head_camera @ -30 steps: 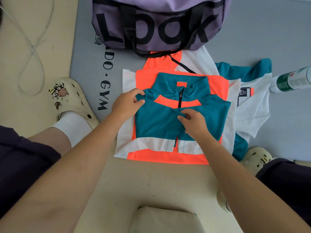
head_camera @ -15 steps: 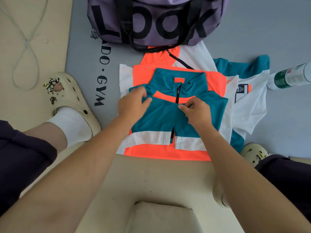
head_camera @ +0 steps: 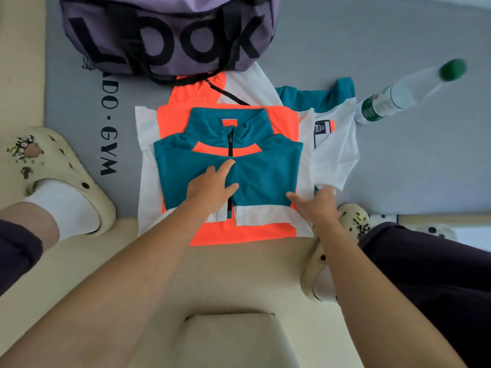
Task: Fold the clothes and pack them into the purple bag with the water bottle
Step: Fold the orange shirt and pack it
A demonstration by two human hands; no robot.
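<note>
Teal and orange, the folded jacket [head_camera: 231, 166] lies on a stack of clothes [head_camera: 334, 155] on the grey mat [head_camera: 398, 168], just near of the purple bag [head_camera: 170, 35], presumably stacked there so it can all go in together. The left hand [head_camera: 212, 187] rests flat on the jacket, fingers spread and gripping nothing, seemingly pressing the fold down, while the right hand [head_camera: 316, 205], fingers straight, touches the stack's right edge. The bottle [head_camera: 393, 96] lies far right on the mat, unpacked.
</note>
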